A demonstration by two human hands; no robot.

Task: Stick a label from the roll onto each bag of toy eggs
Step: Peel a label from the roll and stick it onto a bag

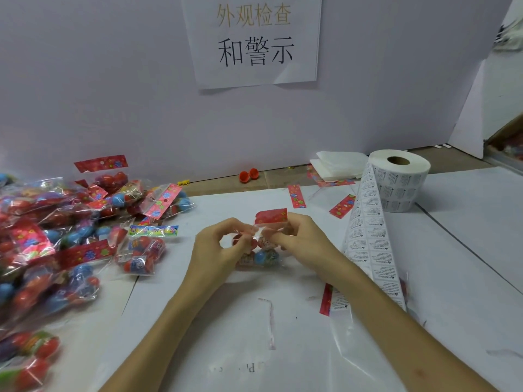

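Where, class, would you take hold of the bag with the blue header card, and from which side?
Probably pinch the blue header card, coming from the right. It lies flat along the far edge of its bag, whereas the eggs inside bulge under loose film. The pile of bags crowds its left; bare table lies to its right.

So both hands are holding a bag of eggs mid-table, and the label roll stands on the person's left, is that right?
Not quite: the head view shows the label roll on the person's right, not left. The left hand and right hand do hold the bag of eggs mid-table.
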